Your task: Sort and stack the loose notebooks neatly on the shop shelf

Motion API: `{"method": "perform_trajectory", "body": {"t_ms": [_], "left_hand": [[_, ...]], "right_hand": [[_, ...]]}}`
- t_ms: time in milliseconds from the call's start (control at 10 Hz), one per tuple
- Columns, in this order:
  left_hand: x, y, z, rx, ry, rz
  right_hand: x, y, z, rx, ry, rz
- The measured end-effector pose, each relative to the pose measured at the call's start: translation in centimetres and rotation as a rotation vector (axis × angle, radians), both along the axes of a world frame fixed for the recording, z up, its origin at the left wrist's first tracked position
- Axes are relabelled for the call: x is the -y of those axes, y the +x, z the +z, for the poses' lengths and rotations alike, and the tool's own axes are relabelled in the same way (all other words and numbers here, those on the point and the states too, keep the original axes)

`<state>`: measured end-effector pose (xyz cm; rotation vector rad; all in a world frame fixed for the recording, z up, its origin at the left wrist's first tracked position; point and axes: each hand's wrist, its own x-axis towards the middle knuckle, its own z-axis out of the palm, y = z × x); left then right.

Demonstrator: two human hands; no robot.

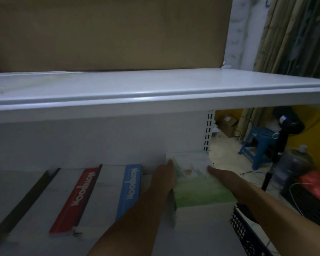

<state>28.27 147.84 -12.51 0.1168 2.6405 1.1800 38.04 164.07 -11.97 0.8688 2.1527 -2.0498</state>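
Head view: a white notebook with a red band (81,196) and a white notebook with a blue band (129,189) both read "NOTEBOOK" and lie flat on the lower white metal shelf (201,230). A green-and-white notebook (198,189) lies at the shelf's right end. The left hand (165,174) and right hand (220,175) press its sides, fingers straight. A brown cardboard box (107,34) sits on the shelf above. A black mesh basket (248,233) and a blue plastic stool (257,145) are to the right.

The end notebook (201,191) lies at the right end of the lower shelf (201,233), with the left hand (164,174) against its left edge and the right hand (222,175) against its right edge. To its left on the same shelf lie the near lettered notebook (130,187), then the far lettered notebook (81,196), then the plain notebook (26,196). Above it runs the upper shelf (155,93) with a cardboard box (109,32) on top, while a basket (248,235) sits just to its right and lower, and a stool (255,145) stands on the floor behind and to its right.
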Motion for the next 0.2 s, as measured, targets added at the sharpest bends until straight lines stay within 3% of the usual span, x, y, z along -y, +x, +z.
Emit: {"method": "perform_trajectory", "body": {"t_ms": [100,200], "left_hand": [[0.1,-0.7,0.0,-0.087,-0.049,-0.14],[1.1,0.0,1.2,-0.038,0.055,-0.15]], "right_hand": [[0.3,-0.2,0.8,0.149,0.221,0.013],[1.0,0.4,2.5,0.206,0.479,0.045]]}}
